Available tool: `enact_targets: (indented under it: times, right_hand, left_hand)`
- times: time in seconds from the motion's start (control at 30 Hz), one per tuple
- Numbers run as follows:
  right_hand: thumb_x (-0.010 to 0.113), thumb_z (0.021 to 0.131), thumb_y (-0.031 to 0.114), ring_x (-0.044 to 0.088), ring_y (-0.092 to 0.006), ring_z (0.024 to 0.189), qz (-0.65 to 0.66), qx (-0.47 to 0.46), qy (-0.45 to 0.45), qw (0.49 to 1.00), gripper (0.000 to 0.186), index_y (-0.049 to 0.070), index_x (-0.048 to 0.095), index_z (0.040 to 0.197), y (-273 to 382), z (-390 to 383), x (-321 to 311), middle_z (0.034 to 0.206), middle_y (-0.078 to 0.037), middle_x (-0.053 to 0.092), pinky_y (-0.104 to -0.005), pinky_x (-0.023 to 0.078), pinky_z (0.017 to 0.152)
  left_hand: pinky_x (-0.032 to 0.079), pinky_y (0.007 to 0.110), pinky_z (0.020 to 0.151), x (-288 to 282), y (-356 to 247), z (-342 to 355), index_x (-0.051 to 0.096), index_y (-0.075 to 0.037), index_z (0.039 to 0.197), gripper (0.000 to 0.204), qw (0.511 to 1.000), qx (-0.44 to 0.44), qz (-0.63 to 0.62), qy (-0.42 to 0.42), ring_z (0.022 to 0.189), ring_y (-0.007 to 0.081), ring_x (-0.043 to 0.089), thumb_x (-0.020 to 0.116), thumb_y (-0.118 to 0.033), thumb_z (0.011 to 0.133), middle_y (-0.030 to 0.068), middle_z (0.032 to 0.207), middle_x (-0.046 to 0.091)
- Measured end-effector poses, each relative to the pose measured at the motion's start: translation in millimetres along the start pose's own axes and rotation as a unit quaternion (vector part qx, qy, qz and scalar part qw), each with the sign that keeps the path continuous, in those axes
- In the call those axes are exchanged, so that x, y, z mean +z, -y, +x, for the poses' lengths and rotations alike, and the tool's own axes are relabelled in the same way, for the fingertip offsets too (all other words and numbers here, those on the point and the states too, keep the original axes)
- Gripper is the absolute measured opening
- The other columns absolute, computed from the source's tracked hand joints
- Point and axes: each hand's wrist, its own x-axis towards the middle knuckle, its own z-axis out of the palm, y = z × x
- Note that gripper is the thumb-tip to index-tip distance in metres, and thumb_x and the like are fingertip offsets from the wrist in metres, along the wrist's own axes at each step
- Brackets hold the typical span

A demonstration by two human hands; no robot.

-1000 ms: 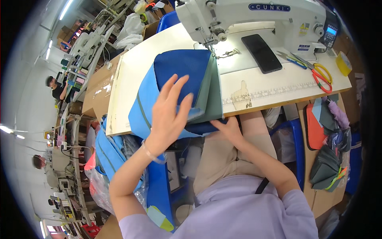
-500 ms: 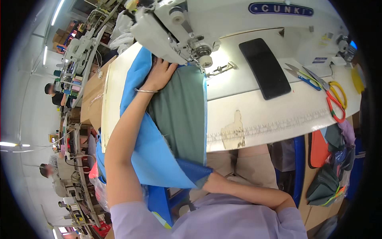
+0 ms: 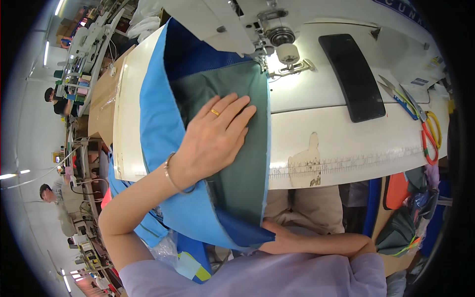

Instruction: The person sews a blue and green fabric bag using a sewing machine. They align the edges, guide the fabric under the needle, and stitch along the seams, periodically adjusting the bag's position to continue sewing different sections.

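A grey-green cloth panel lies on the white sewing table, layered with bright blue fabric. Its far corner sits under the presser foot of a white sewing machine. My left hand rests flat on the green panel, fingers stretched and slightly spread. It wears a ring and a bangle. Below the table's front edge, my right hand grips the near end of the fabric, where a dark blue fold shows; its fingertips are partly hidden. Dark blue cloth also shows beyond the panel, left of the needle.
A black phone lies right of the machine foot. Farther right are small blue-handled snips and scissors with red and yellow handles. A ruler strip runs along the table's front. Bagged fabric pieces lie at lower right; co-workers sit far left.
My left hand has come back from beside the needle and now lies flat on the green panel. The blue fabric has opened out at the far left. My right hand keeps its hold.
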Motion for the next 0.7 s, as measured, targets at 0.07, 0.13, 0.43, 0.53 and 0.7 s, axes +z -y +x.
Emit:
enact_targets:
  times: [0.07,0.13,0.43,0.53,0.7]
  right_hand:
    - [0.061,0.094,0.029,0.064,-0.0432,0.099,-0.020,0.018,0.006,1.000,0.032,-0.002,0.064,0.104,-6,-3,3,0.102,-0.029,0.066,-0.0495,0.050,0.087]
    - [0.060,0.094,0.027,0.062,-0.0442,0.107,-0.055,0.035,0.012,0.998,0.031,-0.001,0.064,0.105,-31,-7,11,0.107,-0.029,0.065,-0.0494,0.049,0.091]
    - [0.056,0.097,0.020,0.062,-0.0416,0.113,-0.077,0.091,0.080,0.990,0.033,0.002,0.060,0.124,2,-8,-7,0.118,-0.027,0.065,-0.0448,0.049,0.099]
    - [0.054,0.100,0.021,0.063,-0.0383,0.114,-0.036,0.097,0.075,0.992,0.034,0.000,0.060,0.126,3,-6,-8,0.121,-0.025,0.067,-0.0424,0.049,0.100]
    - [0.053,0.103,0.025,0.065,-0.0307,0.112,-0.060,0.074,0.086,0.992,0.034,0.001,0.060,0.126,-28,-15,-10,0.119,-0.021,0.069,-0.0400,0.050,0.099]
  left_hand:
    - [0.050,0.047,0.106,12,4,-8,0.065,-0.003,0.130,0.046,0.999,-0.011,-0.031,-0.019,0.124,0.0372,0.061,0.072,-0.003,0.084,0.0164,0.136,0.062]
    - [0.050,0.047,0.106,15,6,-7,0.064,-0.003,0.131,0.047,0.998,-0.010,-0.058,-0.029,0.125,0.0371,0.060,0.072,-0.003,0.084,0.0164,0.136,0.062]
    - [0.043,0.053,0.112,6,1,-7,0.064,-0.004,0.131,0.052,0.998,0.040,-0.041,-0.015,0.134,0.0359,0.053,0.077,-0.010,0.081,0.0145,0.143,0.057]
    - [0.042,0.054,0.113,8,0,-4,0.064,-0.002,0.130,0.052,0.996,0.070,-0.050,-0.011,0.132,0.0346,0.053,0.077,-0.011,0.080,0.0139,0.142,0.057]
    - [0.043,0.051,0.112,14,3,-5,0.064,0.001,0.129,0.049,0.990,0.111,-0.082,-0.015,0.127,0.0344,0.055,0.071,-0.008,0.081,0.0140,0.137,0.060]
